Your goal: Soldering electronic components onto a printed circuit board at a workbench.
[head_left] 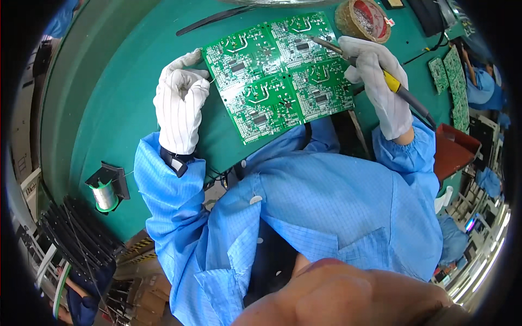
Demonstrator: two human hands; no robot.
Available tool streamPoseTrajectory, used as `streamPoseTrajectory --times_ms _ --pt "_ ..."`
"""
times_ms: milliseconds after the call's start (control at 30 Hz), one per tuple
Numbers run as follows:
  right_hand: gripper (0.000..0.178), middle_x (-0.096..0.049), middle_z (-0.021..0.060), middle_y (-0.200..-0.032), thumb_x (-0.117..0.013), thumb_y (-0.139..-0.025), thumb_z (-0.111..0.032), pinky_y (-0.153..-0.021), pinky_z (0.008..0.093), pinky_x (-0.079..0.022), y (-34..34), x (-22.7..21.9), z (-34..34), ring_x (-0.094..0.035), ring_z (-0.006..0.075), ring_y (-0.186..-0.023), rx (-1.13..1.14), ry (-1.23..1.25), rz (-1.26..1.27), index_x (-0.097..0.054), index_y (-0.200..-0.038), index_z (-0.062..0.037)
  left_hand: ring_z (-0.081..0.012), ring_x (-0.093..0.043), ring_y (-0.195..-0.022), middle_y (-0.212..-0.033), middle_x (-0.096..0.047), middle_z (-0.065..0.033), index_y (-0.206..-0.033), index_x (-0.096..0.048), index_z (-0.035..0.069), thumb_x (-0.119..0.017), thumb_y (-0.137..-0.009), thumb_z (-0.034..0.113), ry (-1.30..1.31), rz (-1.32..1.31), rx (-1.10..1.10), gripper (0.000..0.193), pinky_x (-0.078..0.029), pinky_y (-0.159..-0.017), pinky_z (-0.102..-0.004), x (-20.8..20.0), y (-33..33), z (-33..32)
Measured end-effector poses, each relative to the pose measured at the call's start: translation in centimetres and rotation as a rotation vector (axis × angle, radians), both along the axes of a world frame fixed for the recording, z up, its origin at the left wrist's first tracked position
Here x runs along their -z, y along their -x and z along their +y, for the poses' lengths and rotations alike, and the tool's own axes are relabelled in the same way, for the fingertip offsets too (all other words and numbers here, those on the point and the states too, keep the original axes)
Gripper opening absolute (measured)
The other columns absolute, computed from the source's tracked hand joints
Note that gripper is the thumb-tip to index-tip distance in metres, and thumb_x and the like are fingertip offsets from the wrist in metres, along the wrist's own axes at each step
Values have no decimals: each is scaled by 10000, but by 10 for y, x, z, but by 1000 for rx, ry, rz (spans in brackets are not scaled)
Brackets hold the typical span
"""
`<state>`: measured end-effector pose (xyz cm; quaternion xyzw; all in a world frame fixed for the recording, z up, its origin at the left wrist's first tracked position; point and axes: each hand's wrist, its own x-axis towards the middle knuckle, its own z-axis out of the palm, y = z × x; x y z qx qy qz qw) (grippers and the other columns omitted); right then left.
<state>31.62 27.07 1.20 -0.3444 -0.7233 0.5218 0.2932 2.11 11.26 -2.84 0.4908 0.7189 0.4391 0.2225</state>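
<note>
A green circuit board panel (285, 73) of several joined boards lies on the green bench top, slightly turned. My left hand (182, 103), in a white striped glove, is at the panel's left edge. Its index fingertip reaches the upper left corner, and the other fingers are curled closed. A thin strand that looks like solder wire (212, 80) pokes out of them toward the panel. In my gloved right hand (380, 84) is a soldering iron (392, 82) with a yellow band on its handle. Its tip points left over the upper right board.
A solder wire spool (104, 195) sits on a black stand at the left. Black tweezers (215, 20) lie beyond the panel, and a roll of tape (363, 20) stands at the far right. More circuit boards (457, 89) and a red-brown tray (454, 149) are to the right.
</note>
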Motion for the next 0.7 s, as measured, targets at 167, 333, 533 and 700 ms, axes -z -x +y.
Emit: streamPoseTrajectory --times_ms 167,333,533,700 --pt "434 -702 39 -1159 -523 -1087 -371 -823 258 -516 -7 -2 -2 -596 75 -857 23 -33 -92 -679 -1284 -17 -282 -670 -1075 -1368 -610 -255 -835 -601 -5 -600 -886 237 1 -103 7 247 -544 -878 -393 0 2 -5" --pt "440 -700 35 -1146 -508 -1094 -378 -828 252 -507 -10 -2 -3 -588 72 -845 26 -34 -82 -671 -1302 -26 -283 -663 -1126 -1410 -591 -247 -1047 -652 -33 -576 -894 231 -10 -250 82 315 -521 -964 -385 0 7 -9" --pt "419 -674 35 -978 -570 -1065 -333 -833 255 -493 4 3 -9 -593 96 -850 127 157 66 -663 -1328 -21 -308 -644 -1192 -1429 -544 -319 -899 -584 -72 -560 -868 206 -9 -751 94 282 -530 -1007 -403 2 -4 -13" --pt "462 -666 22 -933 -534 -1077 -363 -835 267 -504 15 -2 -20 -599 100 -867 -28 189 71 -626 -1359 -9 -308 -626 -1209 -1465 -530 -291 -978 -623 -91 -603 -848 172 -25 -799 28 293 -487 -1042 -363 -5 0 -26"
